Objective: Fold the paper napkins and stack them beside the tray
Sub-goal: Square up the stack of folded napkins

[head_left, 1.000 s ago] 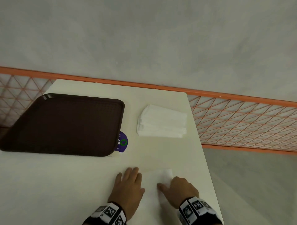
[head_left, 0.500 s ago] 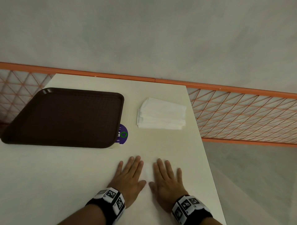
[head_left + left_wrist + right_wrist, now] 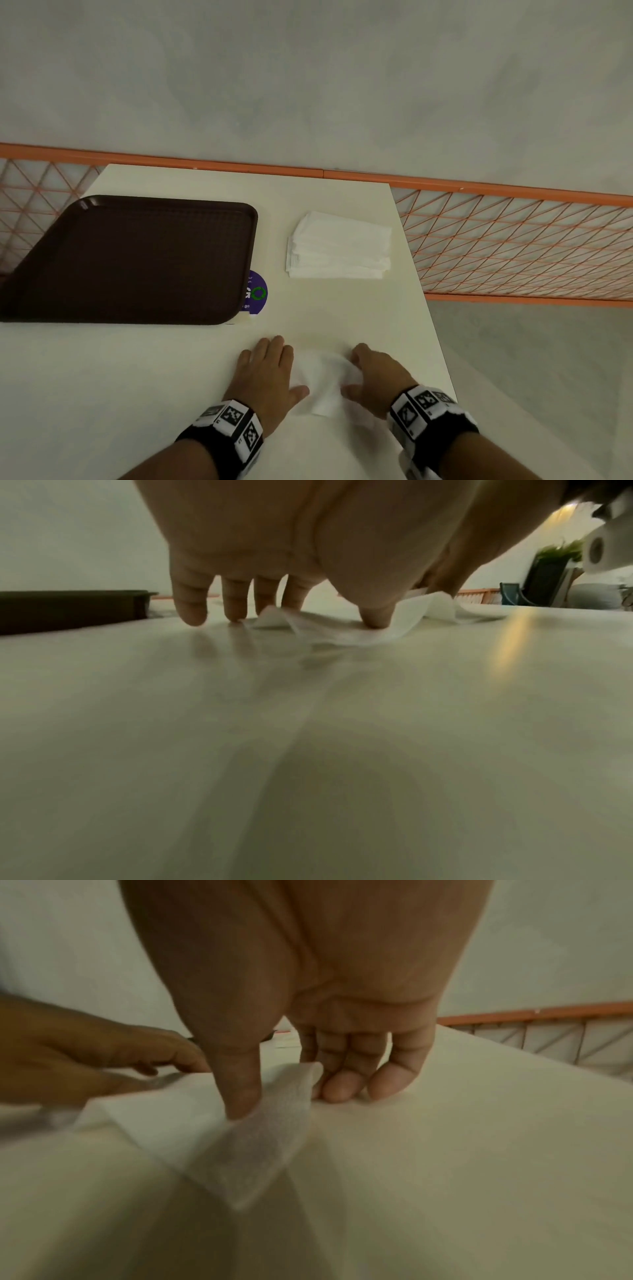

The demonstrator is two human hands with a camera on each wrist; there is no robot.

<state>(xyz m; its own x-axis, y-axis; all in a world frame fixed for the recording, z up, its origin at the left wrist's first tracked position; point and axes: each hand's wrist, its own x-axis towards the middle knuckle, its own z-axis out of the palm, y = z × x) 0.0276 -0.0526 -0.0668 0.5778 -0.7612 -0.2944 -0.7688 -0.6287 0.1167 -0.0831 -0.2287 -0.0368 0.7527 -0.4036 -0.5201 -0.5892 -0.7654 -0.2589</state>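
a: start big. what's on the table [image 3: 342, 318]?

b: a dark brown tray [image 3: 137, 260] at the left, and just to its right, apart from it, a stack of folded napkins [image 3: 339, 246]. a purple sticker [image 3: 257, 291] peeks out from under the tray's near corner. nearer the person lies one loose napkin [image 3: 322, 380] between the two hands.

a: and the hands?

b: the left hand [image 3: 267, 373] lies spread, fingers straight, pressing the napkin's left edge down. the right hand [image 3: 376, 373] is curled, pinching the right edge.

a: so which step is this?

b: i'd judge a fold is under way on this sheet. next, the lifted side likely needs carrying across to meet the held side, then a crease pressed in before it goes on the stack.

a: do the wrist views add anything?

b: yes. the right wrist view shows the right thumb [image 3: 240, 1096] pushing down into the napkin [image 3: 219, 1139] while the fingertips [image 3: 339, 1088] lift its edge, which the head view hides. the left wrist view shows the left thumb [image 3: 373, 615] pinning the paper [image 3: 377, 631] as it buckles up.
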